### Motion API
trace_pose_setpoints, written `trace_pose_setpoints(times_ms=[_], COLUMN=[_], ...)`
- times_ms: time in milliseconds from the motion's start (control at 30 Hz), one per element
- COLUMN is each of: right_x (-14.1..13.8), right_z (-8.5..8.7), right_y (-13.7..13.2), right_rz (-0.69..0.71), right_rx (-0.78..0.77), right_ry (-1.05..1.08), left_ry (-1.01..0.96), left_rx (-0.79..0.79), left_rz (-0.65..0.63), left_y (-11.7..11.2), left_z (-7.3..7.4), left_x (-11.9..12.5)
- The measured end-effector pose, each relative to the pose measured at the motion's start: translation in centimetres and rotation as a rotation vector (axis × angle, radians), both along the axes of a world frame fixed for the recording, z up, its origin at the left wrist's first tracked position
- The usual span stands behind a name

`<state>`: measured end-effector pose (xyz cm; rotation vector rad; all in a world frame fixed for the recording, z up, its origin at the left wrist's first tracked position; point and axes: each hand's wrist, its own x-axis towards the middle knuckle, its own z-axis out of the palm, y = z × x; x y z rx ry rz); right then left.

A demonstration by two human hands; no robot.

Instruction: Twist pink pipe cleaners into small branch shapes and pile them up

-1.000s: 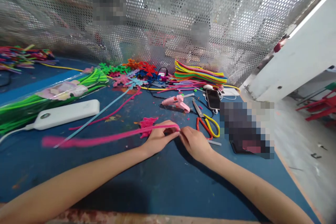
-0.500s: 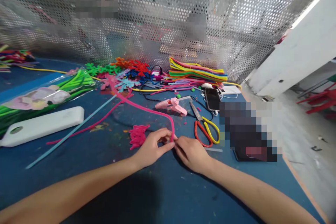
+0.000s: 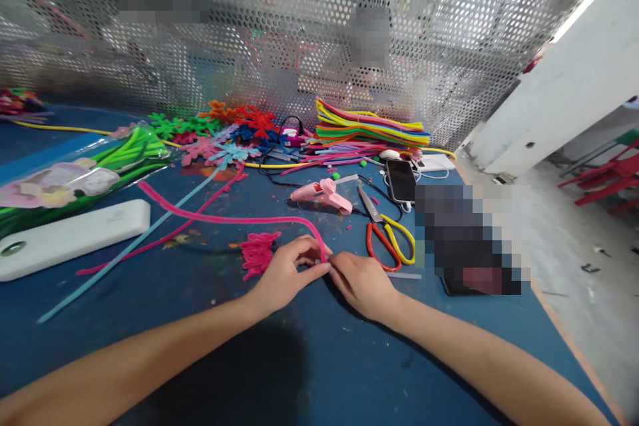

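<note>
A long pink pipe cleaner (image 3: 239, 219) arches from the left and bends down into my fingers. My left hand (image 3: 289, 271) pinches it near its end, thumb against fingertips. Touching it from the other side, my right hand (image 3: 363, 285) has its fingers curled and closed on the same end; the very tip is hidden between them. Just left of my left hand lies a bent, zigzag piece of pink pipe cleaner (image 3: 258, 254). Scissors (image 3: 390, 239) with red and yellow handles rest beyond my right hand, and a pink glue gun (image 3: 319, 194) sits farther back.
A white oblong device (image 3: 74, 238) and a light blue pipe cleaner (image 3: 130, 249) lie at left. Behind are coloured pipe-cleaner flowers (image 3: 232, 154), a pipe-cleaner bundle (image 3: 369, 128) and a phone (image 3: 401, 181). A perforated metal panel (image 3: 279, 33) stands along the back.
The pipe cleaner's free end has swung down and to the left, so its length lies flatter. My hands keep their hold on the other end. The view has shifted slightly.
</note>
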<state>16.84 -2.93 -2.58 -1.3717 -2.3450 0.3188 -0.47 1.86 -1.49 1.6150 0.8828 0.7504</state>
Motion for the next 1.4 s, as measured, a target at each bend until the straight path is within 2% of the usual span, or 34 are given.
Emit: trace_pose_setpoints(times_ms=[133,567,767,867,1067,1300,1400], right_x=[0.0,0.1,0.2,0.2,0.4,0.6,0.7], right_z=[0.2,0.5,0.7,0.7,0.5,0.2,0.2], right_y=[-0.2,-0.4,-0.4,-0.4,-0.4,-0.3,-0.2], right_rz=[-0.031,-0.076,-0.107,-0.113,-0.139,-0.144,-0.14], right_rx=[-0.007,0.0,0.026,0.038,0.058,0.161,0.181], right_ry=[-0.032,0.014,0.048,0.073,0.107,0.21,0.261], left_ry=[-0.005,0.019,-0.125,-0.149,-0.059,-0.12,-0.112], left_rx=[-0.007,0.013,-0.06,-0.083,0.0,0.164,0.127], left_rz=[0.009,-0.008,0.055,0.026,-0.046,-0.079,-0.073], left_y=[0.1,0.1,0.0,0.0,0.0,0.4,0.3], left_z=[-0.4,0.1,0.5,0.7,0.4,-0.1,0.1], left_x=[-0.1,-0.1,0.0,0.0,-0.1,-0.2,-0.3])
